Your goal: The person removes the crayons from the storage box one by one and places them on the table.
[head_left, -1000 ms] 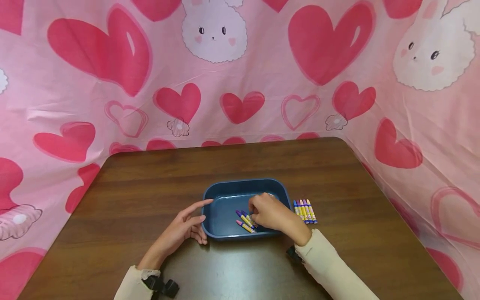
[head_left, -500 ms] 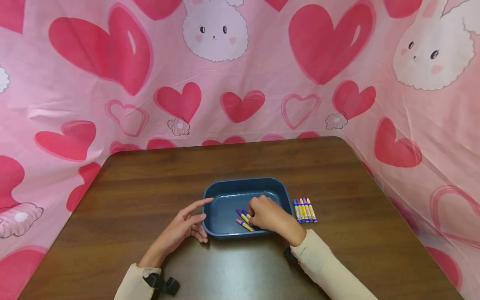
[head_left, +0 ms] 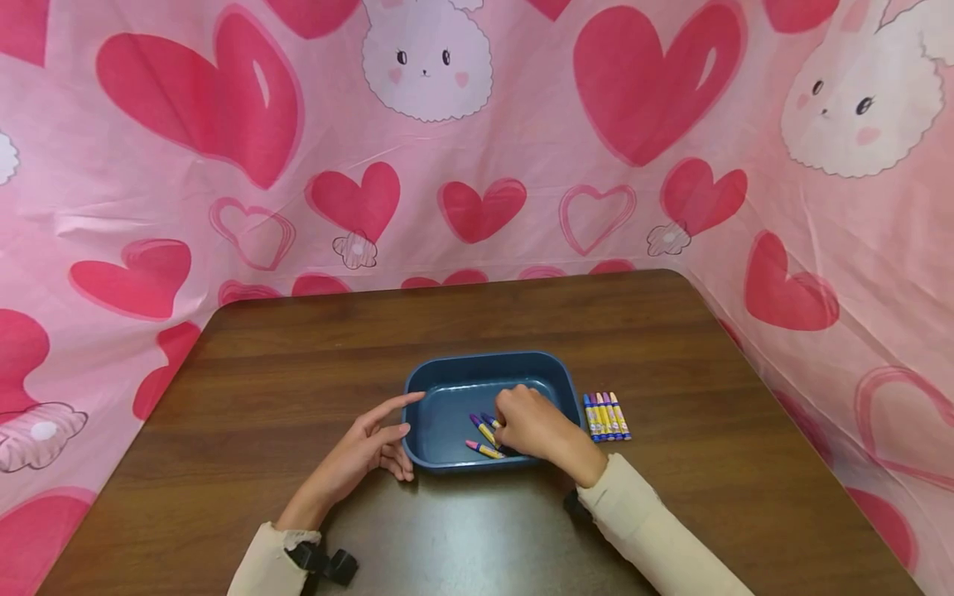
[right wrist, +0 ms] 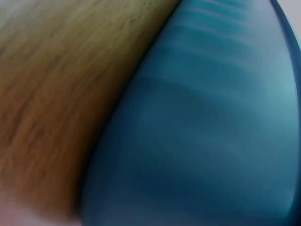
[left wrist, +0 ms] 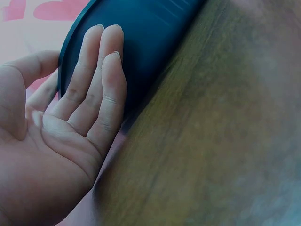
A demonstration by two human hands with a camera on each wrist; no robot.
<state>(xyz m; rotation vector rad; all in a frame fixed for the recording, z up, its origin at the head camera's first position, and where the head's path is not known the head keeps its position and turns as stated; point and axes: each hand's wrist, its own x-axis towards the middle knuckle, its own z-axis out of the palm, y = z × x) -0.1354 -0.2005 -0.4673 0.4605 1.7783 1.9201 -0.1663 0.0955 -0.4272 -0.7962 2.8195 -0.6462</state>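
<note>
Crayons are being carried by the counter: a few inside the blue tray, a row just to its right. The tray's left end is being touched by the left grip, fingers extended. The nearer right grip, curled, is being held just right of the loose ones, whose tips are being pointed leftward, away from it; whether one is being pinched cannot be told.

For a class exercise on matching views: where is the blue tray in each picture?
Head: the blue tray is below centre.
Left wrist: upper left to top centre, partly behind the left hand.
Right wrist: fills the centre and right.
Shared landmark: the brown tabletop, visible in all three.
</note>
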